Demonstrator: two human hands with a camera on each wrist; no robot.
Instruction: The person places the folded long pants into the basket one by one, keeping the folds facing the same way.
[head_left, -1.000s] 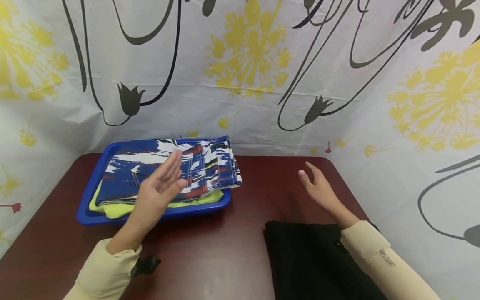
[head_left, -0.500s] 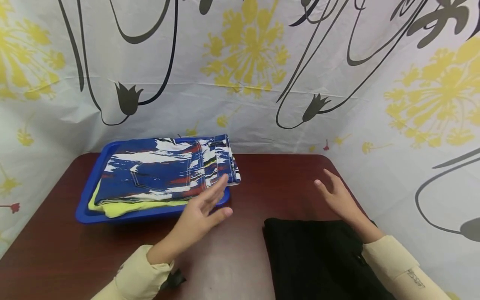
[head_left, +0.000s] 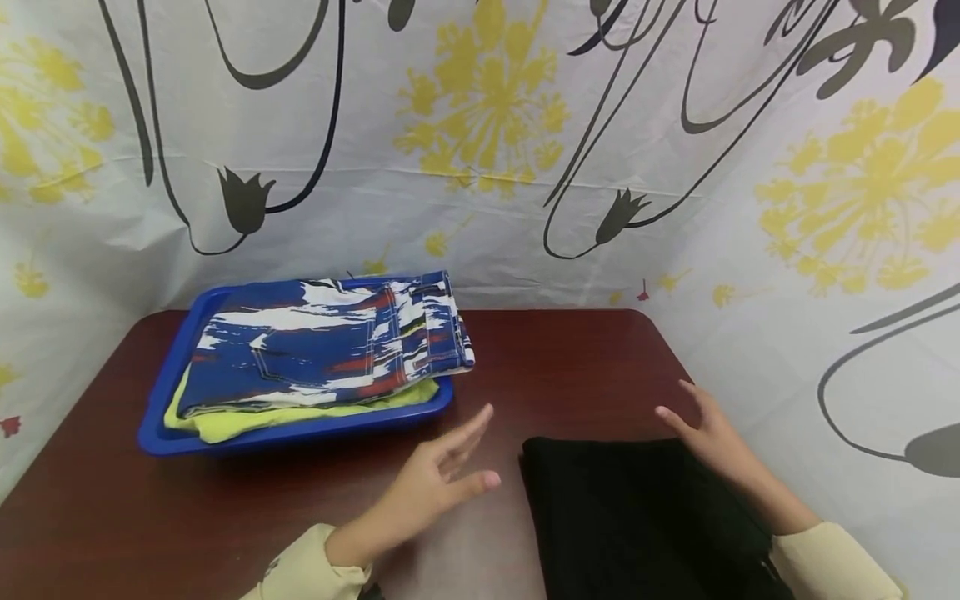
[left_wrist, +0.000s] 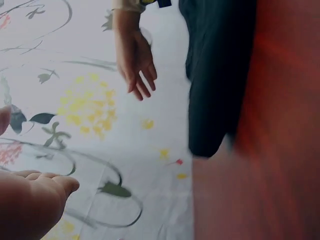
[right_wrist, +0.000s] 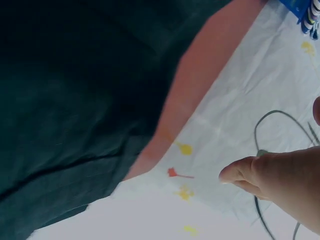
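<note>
While the folded black cloth [head_left: 637, 517] lies near-right on the table [head_left: 112, 500], I see left hand [head_left: 431, 487] and right hand [head_left: 712, 442] flanking it, fingers loose, holding nothing.

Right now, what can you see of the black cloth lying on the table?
The black cloth is dark, matte fabric with faint ribbing, seemingly folded into a flat rectangle. It lies on the near right part of the dark red table, running out of the head view's lower edge. The right hand is at its far right corner; the left hand hovers beside its left edge.

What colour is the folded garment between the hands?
Black, plain; the folded garment shows best in the head view.
</note>
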